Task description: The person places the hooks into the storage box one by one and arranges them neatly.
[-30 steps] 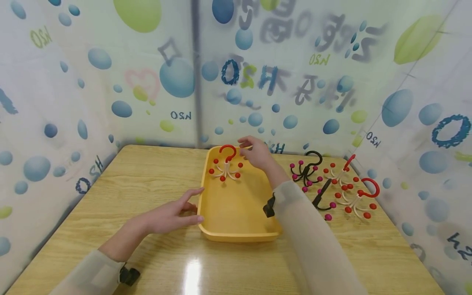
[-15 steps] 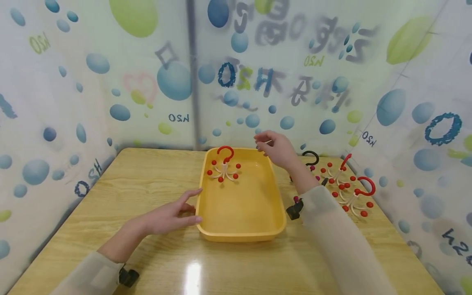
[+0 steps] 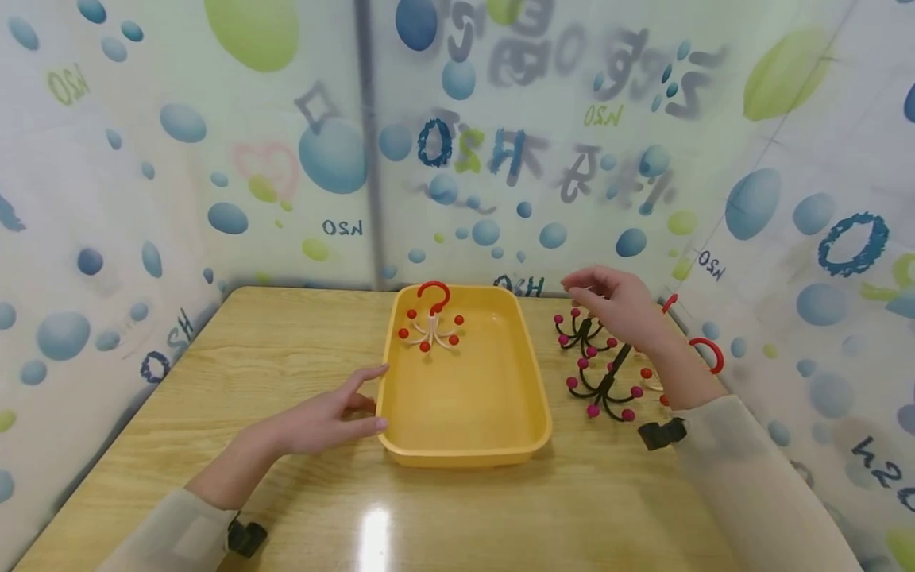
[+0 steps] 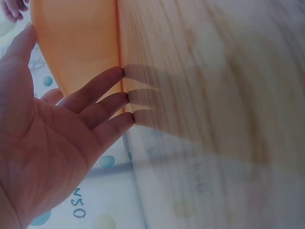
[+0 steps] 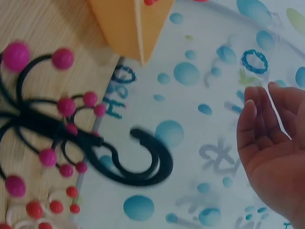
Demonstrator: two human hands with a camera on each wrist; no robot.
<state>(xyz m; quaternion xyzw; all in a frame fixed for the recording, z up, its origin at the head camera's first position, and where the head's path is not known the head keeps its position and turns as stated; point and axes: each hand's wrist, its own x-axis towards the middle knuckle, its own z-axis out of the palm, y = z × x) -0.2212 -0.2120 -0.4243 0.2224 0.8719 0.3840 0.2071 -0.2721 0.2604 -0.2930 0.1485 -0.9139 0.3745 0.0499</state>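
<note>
My left hand [image 3: 318, 421] rests against the left side of a yellow tray [image 3: 468, 458], its fingers loosely extended. In the left wrist view, the fingertips [image 4: 125, 98] touch the table beside the tray. Inside the tray, at its far left, stands a multi-arm hook [image 3: 433, 311] with a red hook, white arms and red ball tips. Two black multi-arm hooks with magenta balls lie right of the tray, a nearer one [image 3: 608, 383] and a farther one [image 3: 584, 330]. Above them hovers my right hand [image 3: 622, 306], relaxed and holding nothing; the right wrist view shows its bent fingers [image 5: 259, 114].
Farther right, the right forearm partly hides two red-and-white hooks; one red hook end [image 3: 710, 349] and another red tip [image 3: 669, 303] show. The wooden table [image 3: 307, 326] backs onto a bubble-patterned curtain [image 3: 286, 199], which also hangs along both sides.
My right hand has moved right, from above the tray's far end to above the black hooks. My left hand stays at the tray's side. The view has shifted slightly.
</note>
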